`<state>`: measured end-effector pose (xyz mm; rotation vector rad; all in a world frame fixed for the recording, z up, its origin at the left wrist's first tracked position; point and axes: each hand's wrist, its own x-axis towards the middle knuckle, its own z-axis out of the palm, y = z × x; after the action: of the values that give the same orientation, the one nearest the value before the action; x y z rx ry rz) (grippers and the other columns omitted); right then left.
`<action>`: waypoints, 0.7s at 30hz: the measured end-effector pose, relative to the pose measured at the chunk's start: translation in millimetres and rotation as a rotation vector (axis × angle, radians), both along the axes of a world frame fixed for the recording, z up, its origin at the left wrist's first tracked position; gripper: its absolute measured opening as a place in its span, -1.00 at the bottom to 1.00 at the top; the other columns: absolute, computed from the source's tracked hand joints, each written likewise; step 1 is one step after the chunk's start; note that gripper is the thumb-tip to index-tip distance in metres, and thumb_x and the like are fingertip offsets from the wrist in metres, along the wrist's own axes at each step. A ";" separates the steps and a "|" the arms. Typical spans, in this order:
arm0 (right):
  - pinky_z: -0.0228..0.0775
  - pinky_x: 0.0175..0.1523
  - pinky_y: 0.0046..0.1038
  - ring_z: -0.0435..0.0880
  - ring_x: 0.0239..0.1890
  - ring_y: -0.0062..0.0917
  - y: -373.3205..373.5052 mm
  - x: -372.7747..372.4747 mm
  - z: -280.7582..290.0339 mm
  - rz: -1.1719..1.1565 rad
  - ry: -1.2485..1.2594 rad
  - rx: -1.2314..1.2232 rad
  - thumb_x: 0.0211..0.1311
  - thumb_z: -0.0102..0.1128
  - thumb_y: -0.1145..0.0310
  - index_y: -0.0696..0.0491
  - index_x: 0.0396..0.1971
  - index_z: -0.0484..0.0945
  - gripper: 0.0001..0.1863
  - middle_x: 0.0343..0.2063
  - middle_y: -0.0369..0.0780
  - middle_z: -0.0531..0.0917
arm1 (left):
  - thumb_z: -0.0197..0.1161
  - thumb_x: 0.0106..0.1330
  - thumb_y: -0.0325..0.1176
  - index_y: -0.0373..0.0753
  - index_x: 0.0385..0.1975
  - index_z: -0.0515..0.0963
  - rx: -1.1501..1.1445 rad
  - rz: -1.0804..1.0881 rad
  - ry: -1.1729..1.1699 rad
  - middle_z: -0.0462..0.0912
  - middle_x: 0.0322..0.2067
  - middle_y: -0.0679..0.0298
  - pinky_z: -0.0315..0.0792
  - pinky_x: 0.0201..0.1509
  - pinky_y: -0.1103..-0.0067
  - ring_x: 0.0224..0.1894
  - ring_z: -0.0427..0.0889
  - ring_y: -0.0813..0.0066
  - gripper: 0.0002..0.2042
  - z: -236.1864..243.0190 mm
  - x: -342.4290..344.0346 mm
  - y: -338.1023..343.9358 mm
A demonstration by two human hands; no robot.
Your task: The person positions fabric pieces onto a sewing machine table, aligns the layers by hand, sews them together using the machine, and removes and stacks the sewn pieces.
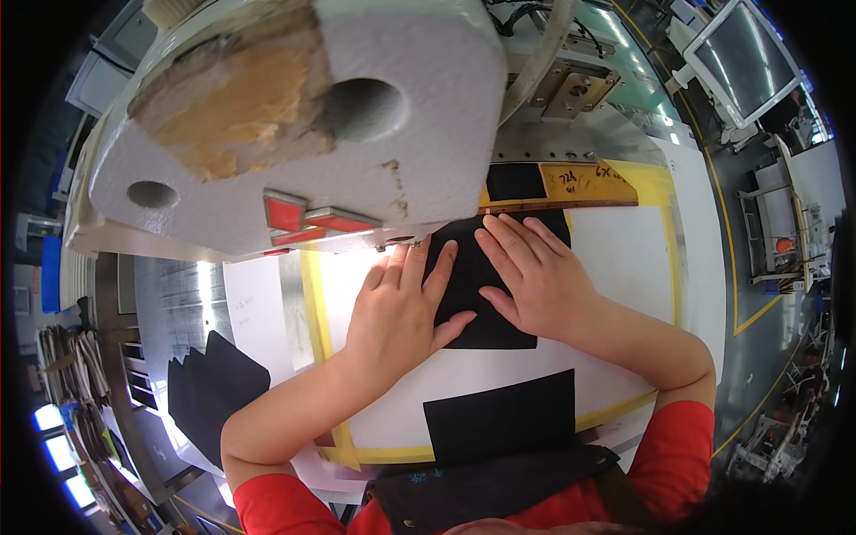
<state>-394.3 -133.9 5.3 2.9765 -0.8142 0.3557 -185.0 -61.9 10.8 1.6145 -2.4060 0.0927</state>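
Observation:
My left hand [397,303] lies flat with its fingers spread, over the left edge of a black sheet of fabric-like material [495,325]. Some of its fingertips reach right up to the lower edge of a big white machine head [428,169]. My right hand [539,276] presses flat on the same sheet, fingers stretched out toward a yellow-brown strip [588,184] with handwriting on it. Neither hand grasps anything. The sheet's far edge meets that strip, where another black patch [515,181] shows. Closer to my body lies a separate black piece [504,415].
White work surface [615,267] is bordered by yellow tape [673,259]. At left, several black pieces with stepped edges [218,388] sit fanned in a pile. The machine head overhangs the upper left and hides what is beneath. A monitor [744,58] stands far right.

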 end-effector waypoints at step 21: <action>0.15 0.35 -0.21 0.40 0.23 -0.22 -5.8 -4.3 1.5 0.067 -0.096 0.033 0.17 0.19 0.11 0.25 0.16 0.36 -0.34 0.17 0.00 0.41 | 0.37 0.03 0.01 -0.21 0.16 0.44 -0.046 0.060 -0.011 0.45 -0.09 0.02 0.40 -0.01 0.38 -0.10 0.49 0.11 -0.31 14.4 -5.5 2.4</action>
<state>-398.6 -139.7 6.8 3.0439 -0.7364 0.4957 -190.5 -59.6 25.3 1.6698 -2.3463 0.1676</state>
